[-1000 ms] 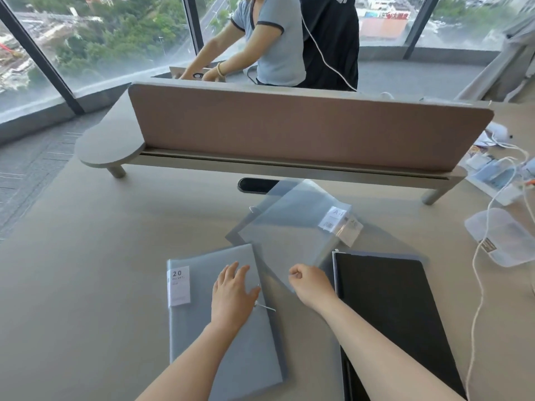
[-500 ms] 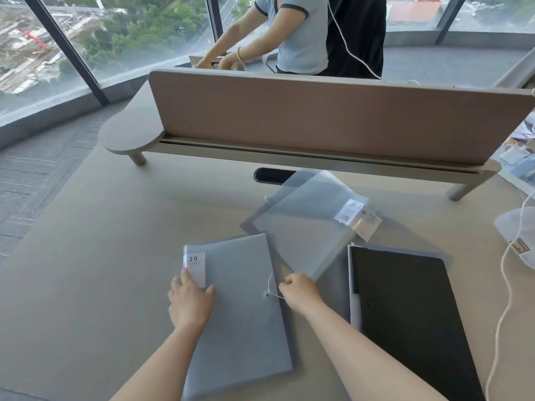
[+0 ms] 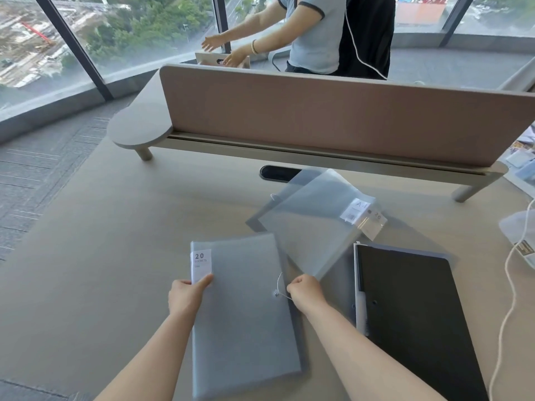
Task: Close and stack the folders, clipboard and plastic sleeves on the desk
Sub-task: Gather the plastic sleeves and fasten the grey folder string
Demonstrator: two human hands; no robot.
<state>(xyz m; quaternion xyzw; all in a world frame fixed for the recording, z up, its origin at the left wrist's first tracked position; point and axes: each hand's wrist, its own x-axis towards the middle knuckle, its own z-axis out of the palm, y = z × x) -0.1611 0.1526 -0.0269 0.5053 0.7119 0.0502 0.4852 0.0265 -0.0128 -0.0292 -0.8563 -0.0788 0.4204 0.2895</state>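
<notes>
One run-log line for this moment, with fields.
left hand: grips grey folder edge | right hand: pinches string | folder: closed | stack: not started

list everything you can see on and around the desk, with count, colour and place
grey folder: 1, grey-blue, near centre, white "20" label
string tie: 1, white, folder's right edge
plastic sleeves: overlapping, clear, behind folder
black folder: 1, black, right
desk: 1, beige
divider panel: 1, brownish-pink, far edge
cable: 1, white, far right
other person: 1, beyond divider
left hand: grips folder's left edge
right hand: fingers pinch string
</notes>
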